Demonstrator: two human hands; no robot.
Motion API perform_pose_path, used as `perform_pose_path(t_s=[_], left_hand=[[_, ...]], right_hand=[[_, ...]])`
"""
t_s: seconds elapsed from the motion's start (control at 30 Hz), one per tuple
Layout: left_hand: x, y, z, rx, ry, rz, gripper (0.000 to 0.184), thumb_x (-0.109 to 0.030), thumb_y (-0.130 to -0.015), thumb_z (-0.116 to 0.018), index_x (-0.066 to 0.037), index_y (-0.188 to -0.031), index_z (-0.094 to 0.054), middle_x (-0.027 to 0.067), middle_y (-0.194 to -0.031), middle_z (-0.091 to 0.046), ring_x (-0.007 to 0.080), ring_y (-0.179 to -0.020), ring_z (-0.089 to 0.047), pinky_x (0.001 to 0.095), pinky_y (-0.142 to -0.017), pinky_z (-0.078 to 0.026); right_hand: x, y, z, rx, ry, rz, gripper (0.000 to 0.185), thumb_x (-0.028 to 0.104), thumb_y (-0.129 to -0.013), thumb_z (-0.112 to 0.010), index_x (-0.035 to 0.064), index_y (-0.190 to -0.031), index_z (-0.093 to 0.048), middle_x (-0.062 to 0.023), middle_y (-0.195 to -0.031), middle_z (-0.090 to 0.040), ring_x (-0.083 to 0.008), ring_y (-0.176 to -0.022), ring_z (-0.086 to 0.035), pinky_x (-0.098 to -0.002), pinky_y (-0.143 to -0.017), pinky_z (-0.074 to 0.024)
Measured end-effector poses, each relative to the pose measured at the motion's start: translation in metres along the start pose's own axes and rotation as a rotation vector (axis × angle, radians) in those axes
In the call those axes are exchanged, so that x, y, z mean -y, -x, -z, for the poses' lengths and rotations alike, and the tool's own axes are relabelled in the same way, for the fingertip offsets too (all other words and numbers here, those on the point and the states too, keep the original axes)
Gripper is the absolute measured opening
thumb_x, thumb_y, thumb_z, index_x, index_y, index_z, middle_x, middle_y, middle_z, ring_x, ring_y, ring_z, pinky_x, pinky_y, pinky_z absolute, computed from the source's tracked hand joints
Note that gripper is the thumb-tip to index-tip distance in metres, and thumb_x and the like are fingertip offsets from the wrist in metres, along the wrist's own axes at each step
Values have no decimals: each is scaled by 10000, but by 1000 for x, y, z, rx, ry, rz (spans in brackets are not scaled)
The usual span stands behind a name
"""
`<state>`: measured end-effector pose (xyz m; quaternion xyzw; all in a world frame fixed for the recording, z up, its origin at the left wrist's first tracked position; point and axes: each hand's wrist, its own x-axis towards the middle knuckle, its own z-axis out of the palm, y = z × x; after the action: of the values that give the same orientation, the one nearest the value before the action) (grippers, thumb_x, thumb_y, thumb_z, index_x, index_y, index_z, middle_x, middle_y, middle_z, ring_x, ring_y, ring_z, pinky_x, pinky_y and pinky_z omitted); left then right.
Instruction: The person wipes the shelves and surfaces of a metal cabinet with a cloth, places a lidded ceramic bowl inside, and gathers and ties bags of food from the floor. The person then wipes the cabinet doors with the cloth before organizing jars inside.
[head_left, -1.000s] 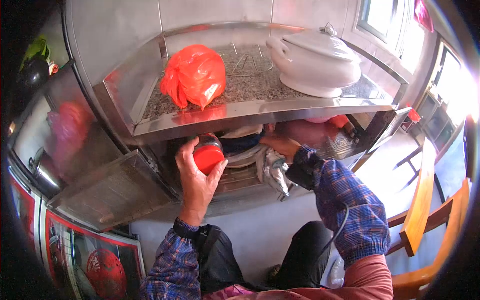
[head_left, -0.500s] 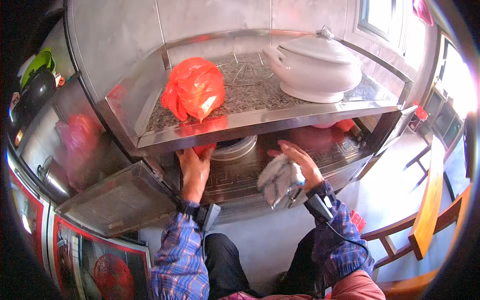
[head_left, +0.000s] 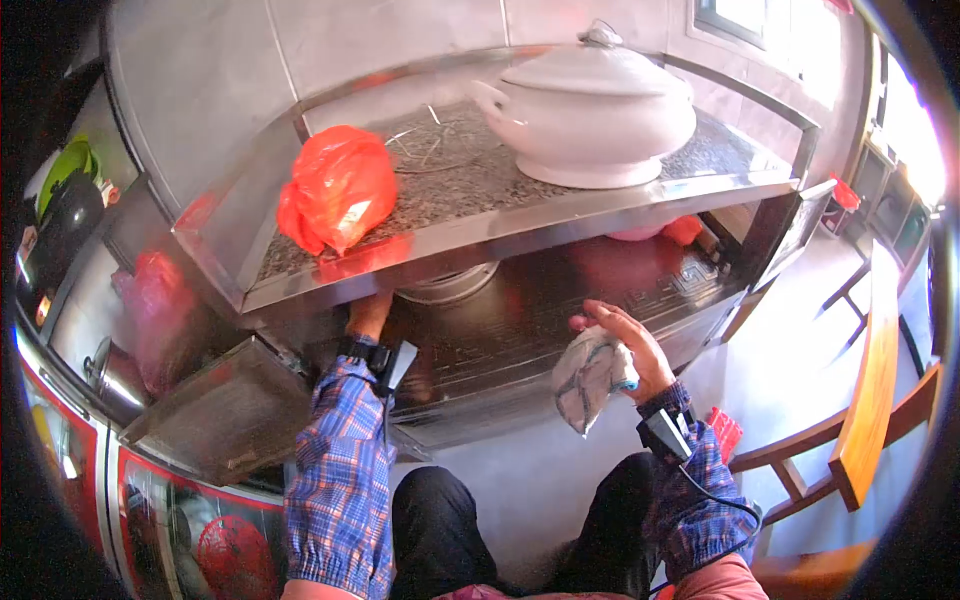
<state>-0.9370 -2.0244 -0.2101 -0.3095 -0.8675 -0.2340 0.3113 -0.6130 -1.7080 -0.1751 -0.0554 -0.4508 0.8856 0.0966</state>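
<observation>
My left hand (head_left: 370, 316) reaches under the top board into the lower shelf (head_left: 480, 350); its fingers are hidden behind the metal front edge. To its right, partly covered by that edge, a white round dish or pot (head_left: 450, 286) stands inside. My right hand (head_left: 642, 345) is closed on a pale, patterned cloth (head_left: 588, 385), which hangs down in front of the shelf opening. Farther right inside the shelf lie pink and red items (head_left: 682, 231), too covered to name.
Above, a red plastic bag (head_left: 345, 185), a wire rack (head_left: 430, 150) and a white lidded tureen (head_left: 600, 115) stand on the granite-patterned top. An opened cabinet door (head_left: 220, 410) juts out at left. Wooden chairs (head_left: 865, 400) are at right.
My left hand has gone deeper under the top board, so its fingers no longer show. The right hand has shifted slightly right and down with the cloth. The camera view has moved too.
</observation>
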Motion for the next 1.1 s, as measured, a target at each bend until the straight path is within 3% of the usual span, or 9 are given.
perform_pose_path(t_s=[0.13, 0.23, 0.27, 0.33, 0.37, 0.47, 0.57, 0.97, 1.1], left_hand=[[-37, 7, 35, 83, -51, -23, 499, -341, -914, -597, -36, -1303, -526, 228, -1338, -523, 421, -1266, -443, 509, -1087, -323], [-105, 18, 41, -339, -141, 65, 608, -309, -760, -757, -113, -1292, -538, 241, -1339, -486, 430, -1244, -429, 521, -1068, -319], [-126, 21, 41, -335, -139, 57, 608, -309, -760, -757, -113, -1292, -538, 241, -1339, -486, 430, -1244, -429, 521, -1068, -319], [-156, 23, 46, -48, -454, 1, 614, -278, -763, -747, -164, -1320, -515, 177, -1358, -468, 391, -1242, -429, 526, -1038, -334], [-151, 22, 35, -114, -420, -276, 652, -273, -745, -756, -193, -1337, -494, 118, -1328, -485, 338, -1224, -450, 521, -988, -368], [-144, 10, 6, 68, -408, -260, 556, -267, -793, -715, -207, -1309, -519, 84, -1311, -502, 329, -1211, -471, 506, -957, -393], [-117, -3, -9, 45, -485, -380, 485, -245, -770, -698, -179, -1235, -579, 82, -1218, -571, 334, -1196, -514, 506, -953, -436], [-43, 4, 34, 176, -351, -231, 376, -283, -703, -774, -149, -1034, -656, 85, -1139, -618, 334, -1151, -542, 527, -941, -430], [-59, 7, 39, 284, -516, -238, 368, -299, -749, -738, -160, -1080, -659, 92, -1193, -612, 326, -1185, -533, 519, -956, -429]], right_hand=[[1, 15, -8, -4, -98, 15, 425, 229, -976, -554, 13, -1334, -481, -130, -1147, -656, -205, -996, -638, -353, -853, -531], [-11, 18, -14, -30, -161, 72, 379, 216, -971, -559, 13, -1286, -499, -105, -1102, -652, -196, -953, -633, -337, -833, -529], [-19, 16, -15, -21, -176, 62, 349, 206, -976, -549, 15, -1265, -506, -102, -1091, -652, -193, -948, -636, -333, -817, -535], [-34, 17, -19, -1, -144, 22, 327, 201, -984, -537, 20, -1255, -508, -101, -1094, -651, -187, -934, -639, -322, -794, -541], [-40, 18, -22, -16, -121, -8, 305, 200, -992, -527, 26, -1241, -514, -98, -1082, -656, -178, -911, -645, -312, -775, -545], [-55, 20, -23, -14, -103, -101, 291, 194, -981, -551, 21, -1215, -544, -67, -1022, -680, -157, -880, -659, -290, -790, -539], [-67, 17, -18, 3, -107, -122, 295, 192, -968, -573, 26, -1209, -536, -69, -1014, -676, -148, -870, -654, -287, -760, -543], [-57, 25, -13, 32, -88, -153, 271, 164, -956, -576, 20, -1181, -534, -59, -1015, -658, -136, -881, -641, -283, -770, -540], [-59, 26, -13, 80, -10, -118, 281, 192, -954, -586, 26, -1176, -539, -50, -1025, -653, -123, -902, -627, -270, -776, -532]])
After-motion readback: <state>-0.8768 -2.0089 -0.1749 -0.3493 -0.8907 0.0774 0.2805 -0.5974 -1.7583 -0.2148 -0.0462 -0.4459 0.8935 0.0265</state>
